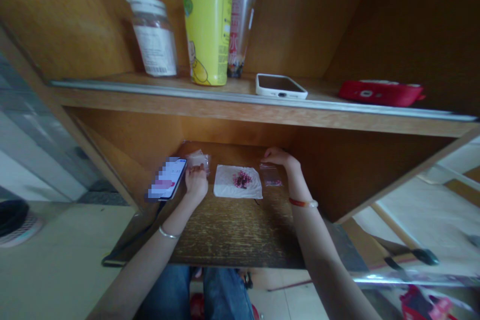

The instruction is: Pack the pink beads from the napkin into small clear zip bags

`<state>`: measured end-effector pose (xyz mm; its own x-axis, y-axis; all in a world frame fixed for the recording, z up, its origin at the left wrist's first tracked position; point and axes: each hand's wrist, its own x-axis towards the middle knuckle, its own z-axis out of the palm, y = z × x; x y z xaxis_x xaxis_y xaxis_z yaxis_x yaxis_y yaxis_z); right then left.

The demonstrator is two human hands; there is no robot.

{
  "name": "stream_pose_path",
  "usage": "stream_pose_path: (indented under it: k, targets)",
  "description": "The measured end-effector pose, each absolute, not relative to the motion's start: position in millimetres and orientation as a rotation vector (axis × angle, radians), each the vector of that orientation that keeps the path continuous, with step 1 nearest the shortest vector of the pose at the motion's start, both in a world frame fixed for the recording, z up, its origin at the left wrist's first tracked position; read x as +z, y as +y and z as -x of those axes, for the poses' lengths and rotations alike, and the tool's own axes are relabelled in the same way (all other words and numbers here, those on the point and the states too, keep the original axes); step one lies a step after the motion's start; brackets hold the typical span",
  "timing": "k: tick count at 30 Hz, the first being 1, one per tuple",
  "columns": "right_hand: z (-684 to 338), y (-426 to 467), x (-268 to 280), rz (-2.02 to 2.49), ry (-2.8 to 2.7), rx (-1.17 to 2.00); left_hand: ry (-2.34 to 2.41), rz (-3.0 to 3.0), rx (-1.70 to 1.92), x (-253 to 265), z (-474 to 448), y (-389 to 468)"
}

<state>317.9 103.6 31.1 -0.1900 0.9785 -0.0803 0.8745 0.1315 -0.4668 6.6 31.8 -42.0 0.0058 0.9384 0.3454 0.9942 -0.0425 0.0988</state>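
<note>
My left hand (197,183) rests by the small clear plastic bags (198,159), its fingers curled in at their near edge; whether it grips one is hidden. At the top edge of a small zip bag (270,176) with some pink beads in it, my right hand (279,156) has its fingers bent and pinched together. Between the hands lies a white cloth or tissue (223,182), wrinkled and flat on the wooden desk (232,235). A cluster of pink and dark red beads (242,179) sits on its right half.
A phone (167,178) with a lit screen leans at the left, a cable (150,225) running from it. On the shelf above stand a white-capped jar (155,45), a yellow bottle (207,25), a clear cup (243,10), a white-cased phone (281,86) and a red case (380,93).
</note>
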Motion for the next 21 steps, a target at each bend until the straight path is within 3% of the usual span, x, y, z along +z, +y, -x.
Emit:
stream_pose_path:
  k: [7, 14, 21]
  targets:
    - [-289, 94, 41, 1.712, -2.219, 0.557, -1.98, 2.046, -0.764, -32, -8, 27]
    - [-232, 80, 40, 1.087, -2.416, 1.18, -1.646, 2.157, -1.663, -39, -21, 24]
    - [-204, 67, 36, 0.734, -2.204, 1.277, -1.468, 2.178, -1.93, -36, -28, 13]
